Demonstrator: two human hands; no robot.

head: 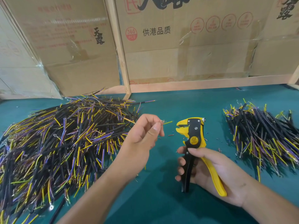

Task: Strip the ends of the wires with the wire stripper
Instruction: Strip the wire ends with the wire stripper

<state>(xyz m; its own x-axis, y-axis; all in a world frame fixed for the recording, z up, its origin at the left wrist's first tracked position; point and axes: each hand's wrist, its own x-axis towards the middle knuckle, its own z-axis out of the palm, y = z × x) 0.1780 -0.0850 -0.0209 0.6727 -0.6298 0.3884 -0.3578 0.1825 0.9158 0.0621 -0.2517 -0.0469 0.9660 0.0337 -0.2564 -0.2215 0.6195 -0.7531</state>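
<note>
Wire stripper (195, 143) held upright above green table (186, 104), centre-right, yellow-and-black, jaws at top facing left and parted a little. Gripped by right hand (208, 172): fingers curled round black handle, thumb laid across front near pivot, yellow handle running down through palm. Handles spread apart, not squeezed. Just left of jaws, apart from them, short yellow-green wire end (167, 122) pointed at stripper, with frayed copper strands beside it. Pinched between thumb and fingertips of left hand (142, 135), other fingers curled loosely; rest of that wire hidden behind hand. Small bits of cut insulation (170, 135) scattered on table between hands and around stripper. Far left, big loose pile of wires (61, 139), black sheaths with yellow, purple and blue cores, some ring terminals. Far right, smaller pile of wires (265, 136), same colours, well apart from stripper. Behind table, wooden frame (123, 62) and cardboard boxes (186, 46) with printed characters
</note>
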